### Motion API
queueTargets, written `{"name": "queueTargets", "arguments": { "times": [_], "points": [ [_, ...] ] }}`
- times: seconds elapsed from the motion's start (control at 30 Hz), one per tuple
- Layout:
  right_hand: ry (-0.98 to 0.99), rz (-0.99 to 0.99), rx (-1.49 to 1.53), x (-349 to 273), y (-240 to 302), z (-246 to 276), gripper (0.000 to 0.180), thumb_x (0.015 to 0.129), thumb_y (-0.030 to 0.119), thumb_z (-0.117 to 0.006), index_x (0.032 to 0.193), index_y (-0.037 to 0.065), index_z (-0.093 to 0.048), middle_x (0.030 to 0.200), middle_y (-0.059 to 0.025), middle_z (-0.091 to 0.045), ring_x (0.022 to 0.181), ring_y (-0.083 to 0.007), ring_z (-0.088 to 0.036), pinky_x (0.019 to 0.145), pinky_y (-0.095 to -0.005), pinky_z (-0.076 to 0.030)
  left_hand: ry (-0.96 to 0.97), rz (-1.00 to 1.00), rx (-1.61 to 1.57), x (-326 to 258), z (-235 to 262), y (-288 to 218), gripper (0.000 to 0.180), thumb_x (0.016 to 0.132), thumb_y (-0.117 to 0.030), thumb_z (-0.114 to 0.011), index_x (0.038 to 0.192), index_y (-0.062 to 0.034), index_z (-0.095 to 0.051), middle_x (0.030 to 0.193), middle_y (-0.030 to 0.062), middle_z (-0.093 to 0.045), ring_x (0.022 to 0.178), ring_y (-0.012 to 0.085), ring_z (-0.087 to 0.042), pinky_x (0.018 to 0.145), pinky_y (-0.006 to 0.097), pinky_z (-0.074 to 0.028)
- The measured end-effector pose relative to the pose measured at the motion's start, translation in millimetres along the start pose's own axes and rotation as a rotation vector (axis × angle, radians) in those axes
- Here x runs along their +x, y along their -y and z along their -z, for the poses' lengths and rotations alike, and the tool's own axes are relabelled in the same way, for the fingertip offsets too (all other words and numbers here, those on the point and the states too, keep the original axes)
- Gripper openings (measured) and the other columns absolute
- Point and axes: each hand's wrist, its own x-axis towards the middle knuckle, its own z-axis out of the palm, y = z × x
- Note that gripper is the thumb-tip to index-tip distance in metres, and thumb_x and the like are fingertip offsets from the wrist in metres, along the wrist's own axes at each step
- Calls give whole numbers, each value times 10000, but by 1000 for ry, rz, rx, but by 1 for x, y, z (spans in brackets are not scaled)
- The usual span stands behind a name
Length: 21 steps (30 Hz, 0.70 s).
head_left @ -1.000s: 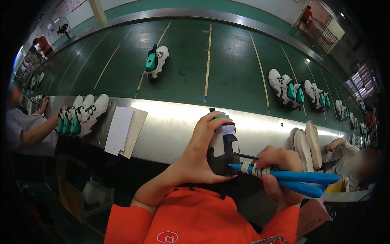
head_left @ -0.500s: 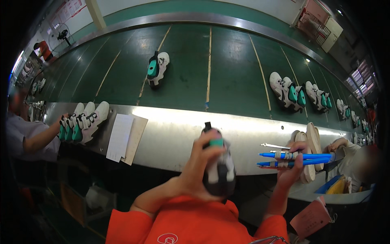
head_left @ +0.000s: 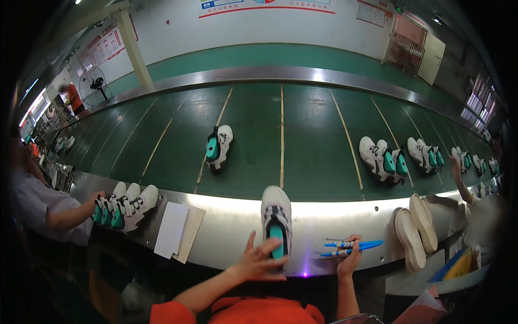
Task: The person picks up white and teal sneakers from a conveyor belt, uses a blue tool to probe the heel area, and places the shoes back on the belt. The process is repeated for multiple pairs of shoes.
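Observation:
A white and black sneaker (head_left: 276,201) with a green shoe last (head_left: 277,237) inside stands on the steel ledge in front of me, toe pointing away. My left hand (head_left: 260,263) is at its heel with fingers spread, slightly blurred, and does not grip it. My right hand (head_left: 350,256) is closed around two blue pens (head_left: 369,245) with pale wrapping round their barrels. A thin metal-tipped tool pokes out beside the pens; its kind is unclear.
Beyond the steel ledge (head_left: 226,216) runs a green conveyor belt (head_left: 313,146) carrying a sneaker (head_left: 220,146) and sneaker groups on the right. Papers (head_left: 171,229) and several sneakers (head_left: 132,205) lie left; pale soles (head_left: 410,237) lie right. Co-workers sit at both sides.
The sneaker was held up in my left hand; now it stands on the ledge and the fingers have spread. My right hand has shifted left with the pens. The view has tilted up.

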Motion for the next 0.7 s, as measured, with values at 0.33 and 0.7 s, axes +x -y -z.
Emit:
{"name": "queueTargets", "arguments": {
  "times": [0.33, 0.7],
  "points": [
    [-158, -71, 238, 7, -13, -7, 247, 936, 356, -349, 857, 136, -429, 674, 9, -423, 532, -77, -459, 386, -192, -330, 35, 148, 188, 107, 10, 165, 647, 631, -456, -744, 1131, -142, -480, 1360, 132, -310, 1318, 326, -238, 1054, 562, -106],
    [-80, -105, 316, 3, -13, -12, 263, 950, 349, -354, 872, 114, -441, 706, -5, -421, 565, -94, -459, 486, -208, -392, -600, 768, 74, 49, 27, 294, 879, 558, -265, -809, 1296, -57, -380, 1249, 184, -469, 1142, 343, -456, 963, 398, -351]
  ]
}}
